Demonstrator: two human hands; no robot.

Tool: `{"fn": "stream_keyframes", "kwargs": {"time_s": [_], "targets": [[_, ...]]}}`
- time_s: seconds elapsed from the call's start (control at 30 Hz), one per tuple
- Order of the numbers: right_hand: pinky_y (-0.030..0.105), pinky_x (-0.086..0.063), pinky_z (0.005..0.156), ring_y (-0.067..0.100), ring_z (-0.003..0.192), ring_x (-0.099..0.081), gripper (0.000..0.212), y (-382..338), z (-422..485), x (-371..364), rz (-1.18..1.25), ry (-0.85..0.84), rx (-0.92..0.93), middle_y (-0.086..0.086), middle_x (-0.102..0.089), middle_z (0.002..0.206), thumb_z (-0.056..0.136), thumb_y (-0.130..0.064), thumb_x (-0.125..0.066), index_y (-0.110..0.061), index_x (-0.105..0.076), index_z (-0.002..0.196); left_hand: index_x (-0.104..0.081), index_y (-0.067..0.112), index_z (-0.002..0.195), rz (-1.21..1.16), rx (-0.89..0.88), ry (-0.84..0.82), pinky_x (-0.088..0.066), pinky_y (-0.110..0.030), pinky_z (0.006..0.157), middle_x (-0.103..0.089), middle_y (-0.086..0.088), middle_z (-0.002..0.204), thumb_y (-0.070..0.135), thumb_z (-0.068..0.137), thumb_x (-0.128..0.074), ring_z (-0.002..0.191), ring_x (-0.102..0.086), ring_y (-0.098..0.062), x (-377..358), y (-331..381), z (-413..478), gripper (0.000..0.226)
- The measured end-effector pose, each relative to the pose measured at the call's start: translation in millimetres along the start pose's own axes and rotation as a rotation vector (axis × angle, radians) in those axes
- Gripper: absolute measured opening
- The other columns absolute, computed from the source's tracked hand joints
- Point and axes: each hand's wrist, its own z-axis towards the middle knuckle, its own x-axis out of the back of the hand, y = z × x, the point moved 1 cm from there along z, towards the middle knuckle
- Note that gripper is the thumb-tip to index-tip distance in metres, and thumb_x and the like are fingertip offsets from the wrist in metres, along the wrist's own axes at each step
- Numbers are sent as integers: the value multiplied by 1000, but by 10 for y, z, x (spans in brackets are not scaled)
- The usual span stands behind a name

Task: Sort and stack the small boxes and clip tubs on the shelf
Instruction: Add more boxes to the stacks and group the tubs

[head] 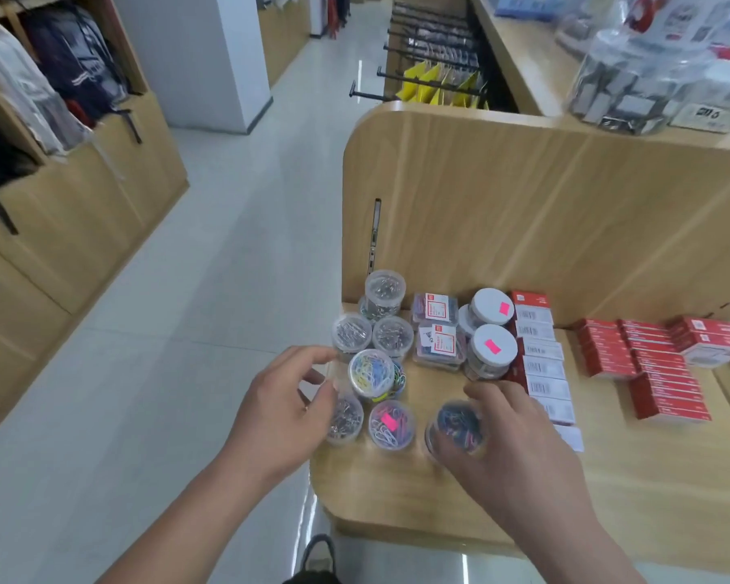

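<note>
Right hand (519, 448) grips clear round tub of dark clips (458, 421); left hand (279, 415) curled beside clear silver-clip tub (346, 419), hold unclear.

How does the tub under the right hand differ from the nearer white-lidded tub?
The held tub has a clear top showing dark, mixed-colour clips; the nearer white-lidded tub has an opaque lid. The white-lidded tub bears a pink sticker; none shows on the held tub. The right hand grips the held tub near the shelf's front; the white-lidded tub stands free beside the red-and-white boxes. Both are small round tubs.
</note>
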Motion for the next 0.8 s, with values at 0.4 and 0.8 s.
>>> {"fn": "stream_keyframes", "kwargs": {"time_s": [0.4,0.8], "targets": [[43,-55,78,26,100,-63,35,-782,1652,-91,182,-73,49,1,-68,107,93,-47,-59,-20,-60,117,-52,56,131,-73,64,-337,-46,-6,77,-59,36,123,27,95,-69,98,-64,3,-155,-391,963,49],[37,-47,84,33,108,-55,33,-956,1726,-401,81,-146,55,8,-43,131,102,-23,-47,-16,-45,134,-53,70,104,-206,111,-308,-51,-19,70,-59,40,115,38,90,-73,98,-63,5,-141,-443,818,40]]}}
